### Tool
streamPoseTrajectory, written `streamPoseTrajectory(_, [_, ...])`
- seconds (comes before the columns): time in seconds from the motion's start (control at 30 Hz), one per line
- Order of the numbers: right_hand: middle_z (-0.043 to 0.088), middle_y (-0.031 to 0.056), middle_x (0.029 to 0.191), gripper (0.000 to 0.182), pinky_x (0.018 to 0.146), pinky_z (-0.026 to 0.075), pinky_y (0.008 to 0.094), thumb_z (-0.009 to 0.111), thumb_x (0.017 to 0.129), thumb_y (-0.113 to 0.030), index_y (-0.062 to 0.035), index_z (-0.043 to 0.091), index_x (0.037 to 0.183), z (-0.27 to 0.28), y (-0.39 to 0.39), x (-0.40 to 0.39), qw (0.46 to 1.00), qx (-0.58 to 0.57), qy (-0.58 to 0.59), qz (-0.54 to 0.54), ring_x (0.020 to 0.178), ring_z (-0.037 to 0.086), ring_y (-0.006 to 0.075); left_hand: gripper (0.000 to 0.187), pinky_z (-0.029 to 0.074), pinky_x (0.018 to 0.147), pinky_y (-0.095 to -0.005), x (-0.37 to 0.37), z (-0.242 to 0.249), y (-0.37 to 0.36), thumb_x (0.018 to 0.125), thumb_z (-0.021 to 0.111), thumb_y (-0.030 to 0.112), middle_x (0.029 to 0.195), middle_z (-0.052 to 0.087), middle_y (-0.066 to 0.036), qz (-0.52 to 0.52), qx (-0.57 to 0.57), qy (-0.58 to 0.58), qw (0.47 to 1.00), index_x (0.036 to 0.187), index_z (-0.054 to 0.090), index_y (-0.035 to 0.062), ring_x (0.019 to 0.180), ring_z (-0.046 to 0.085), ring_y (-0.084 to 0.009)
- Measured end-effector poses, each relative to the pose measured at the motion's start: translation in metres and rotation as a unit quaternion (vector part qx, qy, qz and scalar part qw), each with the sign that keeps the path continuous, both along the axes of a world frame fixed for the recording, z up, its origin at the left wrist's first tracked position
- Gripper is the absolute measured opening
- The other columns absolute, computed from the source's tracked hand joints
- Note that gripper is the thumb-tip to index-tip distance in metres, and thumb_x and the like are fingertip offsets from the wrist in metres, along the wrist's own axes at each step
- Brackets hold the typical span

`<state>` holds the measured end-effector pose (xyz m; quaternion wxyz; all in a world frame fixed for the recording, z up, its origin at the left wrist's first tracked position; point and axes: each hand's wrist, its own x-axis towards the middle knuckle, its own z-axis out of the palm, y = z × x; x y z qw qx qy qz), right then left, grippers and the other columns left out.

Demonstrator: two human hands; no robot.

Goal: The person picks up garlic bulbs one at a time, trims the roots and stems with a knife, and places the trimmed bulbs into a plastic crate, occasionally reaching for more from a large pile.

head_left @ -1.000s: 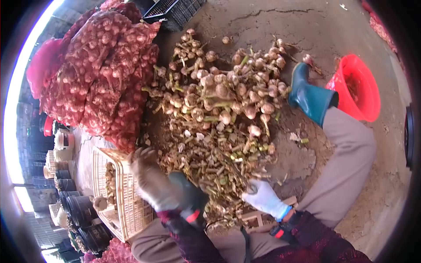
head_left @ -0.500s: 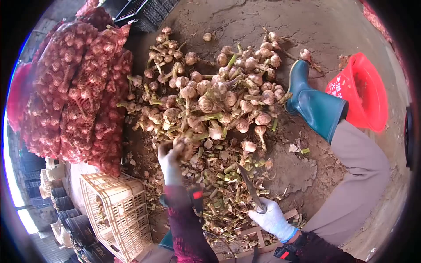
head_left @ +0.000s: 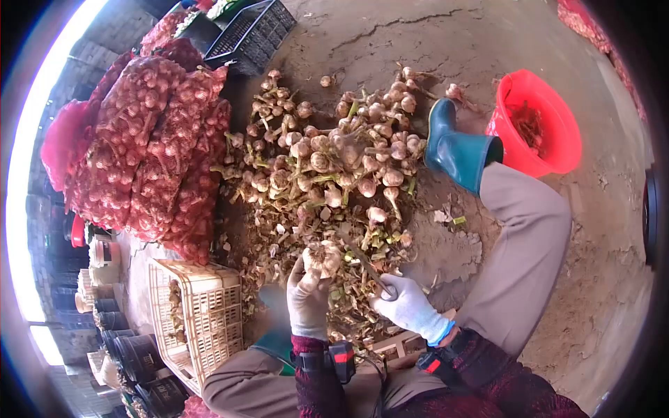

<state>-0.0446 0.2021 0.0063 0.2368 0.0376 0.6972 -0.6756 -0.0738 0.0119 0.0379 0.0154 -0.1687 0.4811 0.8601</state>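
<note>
My left hand (head_left: 307, 301), in a white glove with soiled fingers, is closed around a garlic bulb (head_left: 322, 258) held up with its root side showing. In my gloved right hand (head_left: 411, 304) is a knife (head_left: 367, 263), its blade angled up and left toward the bulb. Below both hands lies a litter of cut stems and dry skins (head_left: 352, 306). Beyond them spreads a large pile of garlic (head_left: 334, 150) with the stems still on.
Red mesh sacks full of garlic (head_left: 150, 150) stand on the left, near a cream plastic crate (head_left: 209, 306). A black crate (head_left: 254, 35) sits at the back. To the right, a green boot (head_left: 456, 150) on my leg is beside a red bucket (head_left: 568, 136) with some scraps inside.
My left hand has drawn back from the pile with a garlic bulb, close to the knife. The right hand still holds the knife. The whole view has shifted somewhat.
</note>
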Motion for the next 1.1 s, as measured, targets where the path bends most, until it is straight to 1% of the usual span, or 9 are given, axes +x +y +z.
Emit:
streamPoseTrajectory(0.13, [0.058,0.0111,0.062,0.016,0.056,0.046,0.0387,0.066,0.076,-0.018,-0.0067,0.061,0.086,0.023,0.0,0.006,0.992,0.104,0.059,0.043,0.059,0.06,0.0263,0.06,0.048,0.097,-0.035,0.033,0.01,0.003,0.076,0.077,0.006,0.12,0.062,-0.013,0.012,0.039,-0.053,0.998,0.129,0.05,-0.0025,0.108,0.062,-0.0228])
streamPoseTrajectory(0.2, [0.064,0.0143,0.069,0.02,0.062,0.05,0.044,0.067,0.074,-0.02,-0.0087,0.064,0.09,0.022,-0.002,0.013,0.979,0.159,0.105,0.076,0.07,0.065,0.0344,0.053,0.049,0.078,-0.0255,0.042,0.019,0.007,0.078,0.074,0.005,0.109,0.063,-0.005,-0.065,-0.08,-0.039,0.994,0.126,0.052,0.0006,0.097,0.061,-0.0149])
streamPoseTrajectory(0.33, [0.065,0.0112,0.073,0.021,0.063,0.052,0.044,0.069,0.072,-0.022,-0.0097,0.065,0.089,0.025,0.006,0.018,0.954,0.187,0.197,0.125,0.073,0.066,0.0322,0.057,0.05,0.089,-0.0306,0.06,0.035,0.004,0.073,0.076,0.006,0.111,0.063,-0.009,-0.041,-0.11,-0.048,0.992,0.123,0.049,0.0019,0.094,0.063,-0.0171])
streamPoseTrajectory(0.43, [0.063,0.0095,0.075,0.02,0.061,0.052,0.0415,0.067,0.071,-0.019,-0.011,0.064,0.089,0.034,0.013,0.019,0.917,0.227,0.287,0.161,0.071,0.066,0.0296,0.072,0.056,0.08,-0.0317,0.074,0.037,-0.01,0.067,0.072,-0.001,0.108,0.062,-0.011,-0.031,-0.159,-0.09,0.983,0.132,0.041,0.0066,0.094,0.064,-0.0189])
streamPoseTrajectory(0.57, [0.061,0.0079,0.073,0.015,0.056,0.05,0.0423,0.066,0.071,-0.018,-0.0113,0.062,0.084,0.027,0.006,0.022,0.912,0.225,0.302,0.163,0.064,0.063,0.0313,0.09,0.056,0.088,-0.0376,0.079,0.032,-0.023,0.063,0.089,0.013,0.114,0.059,-0.011,-0.085,-0.191,-0.068,0.976,0.136,0.036,0.0078,0.102,0.063,-0.023])
streamPoseTrajectory(0.83, [0.061,0.0083,0.075,0.023,0.058,0.051,0.0419,0.068,0.068,-0.019,-0.0119,0.064,0.089,0.003,-0.009,0.019,0.907,0.233,0.25,0.245,0.068,0.065,0.03,0.054,0.054,0.082,-0.0294,0.072,-0.02,-0.04,0.075,0.079,0.016,0.104,0.061,-0.011,0.019,-0.408,-0.127,0.904,0.117,0.05,-0.0006,0.092,0.063,-0.0171])
streamPoseTrajectory(0.87, [0.062,0.0091,0.077,0.023,0.06,0.052,0.0431,0.067,0.068,-0.019,-0.0113,0.062,0.089,-0.001,-0.012,0.017,0.91,0.225,0.232,0.261,0.071,0.066,0.0304,0.052,0.053,0.081,-0.0286,0.074,-0.023,-0.041,0.072,0.081,0.014,0.099,0.063,-0.01,0.088,-0.24,-0.147,0.956,0.114,0.052,-0.0002,0.089,0.064,-0.0165])
streamPoseTrajectory(0.97, [0.063,0.0097,0.077,0.022,0.061,0.052,0.043,0.068,0.068,-0.019,-0.0111,0.062,0.088,-0.017,-0.02,0.013,0.911,0.237,0.195,0.277,0.073,0.066,0.0308,0.053,0.052,0.081,-0.0287,0.082,-0.033,-0.049,0.07,0.082,0.015,0.096,0.065,-0.009,0.017,-0.458,-0.138,0.878,0.112,0.054,0.0,0.088,0.064,-0.0167])
streamPoseTrajectory(1.1, [0.062,0.0088,0.077,0.023,0.061,0.051,0.0428,0.068,0.062,-0.016,-0.0115,0.062,0.084,-0.041,-0.03,0.016,0.921,0.233,0.178,0.255,0.072,0.064,0.0318,0.047,0.058,0.077,-0.0317,0.088,-0.044,-0.05,0.078,0.073,0.015,0.104,0.06,-0.01,-0.013,-0.464,-0.122,0.877,0.116,0.048,0.0022,0.09,0.064,-0.0188])
